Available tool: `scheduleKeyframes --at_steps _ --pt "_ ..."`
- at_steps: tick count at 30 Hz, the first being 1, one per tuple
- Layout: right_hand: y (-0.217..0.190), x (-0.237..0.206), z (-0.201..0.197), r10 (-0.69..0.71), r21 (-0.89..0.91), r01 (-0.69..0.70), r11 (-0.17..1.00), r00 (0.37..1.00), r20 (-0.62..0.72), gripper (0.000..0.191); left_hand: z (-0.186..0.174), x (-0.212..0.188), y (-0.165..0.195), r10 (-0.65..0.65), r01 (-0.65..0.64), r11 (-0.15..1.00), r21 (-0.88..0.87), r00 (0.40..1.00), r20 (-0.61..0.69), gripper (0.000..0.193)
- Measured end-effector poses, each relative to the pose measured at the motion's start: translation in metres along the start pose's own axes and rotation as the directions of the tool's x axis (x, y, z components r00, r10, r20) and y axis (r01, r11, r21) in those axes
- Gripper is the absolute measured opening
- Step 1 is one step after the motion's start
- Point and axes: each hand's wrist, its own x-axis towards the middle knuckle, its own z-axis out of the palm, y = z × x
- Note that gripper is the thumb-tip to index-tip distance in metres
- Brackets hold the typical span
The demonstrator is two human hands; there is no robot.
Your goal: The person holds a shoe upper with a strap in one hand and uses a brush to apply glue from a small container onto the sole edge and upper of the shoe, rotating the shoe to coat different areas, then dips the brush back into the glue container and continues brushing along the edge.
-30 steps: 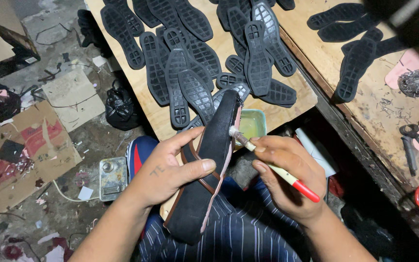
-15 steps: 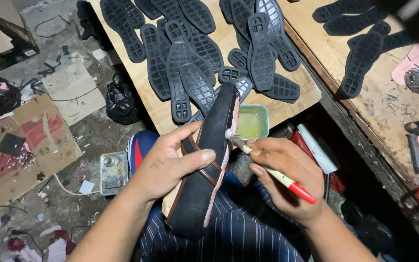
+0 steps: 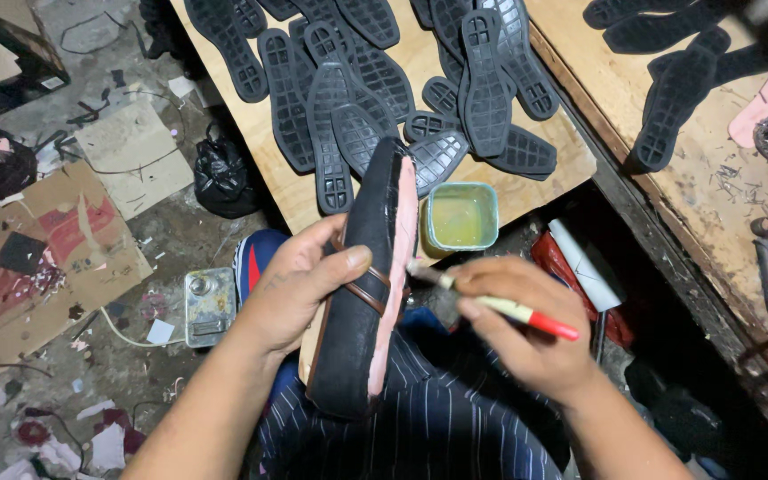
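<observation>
Gripping a black loafer upper (image 3: 362,293) around its middle, the left hand (image 3: 300,289) is curled with the thumb laid across the brown strap; the shoe is held over the lap, toe pointing away, pink insole edge turned toward the right. The right hand (image 3: 526,333) is closed around a glue brush (image 3: 495,305) with a red-tipped handle, wrist bent inward, bristles touching the pink edge. A small tin of yellowish adhesive (image 3: 460,217) sits on the plywood board (image 3: 571,164) just beyond the shoe, beside black rubber outsoles (image 3: 331,124).
</observation>
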Motion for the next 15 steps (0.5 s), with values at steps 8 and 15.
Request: scheduleKeyframes --at_steps 8,15 --pt "0.097 0.023 -0.014 0.068 -0.361 -0.113 0.926 0.988 -0.136 0.017 -0.017 -0.017 -0.017 0.018 -0.009 0.910 -0.414 1.000 0.020 0.064" --pt "0.145 0.030 0.009 0.127 -0.590 -0.155 0.793 0.988 -0.090 0.021 -0.012 -0.028 -0.042 -0.052 -0.022 0.860 -0.510 0.990 -0.131 0.073"
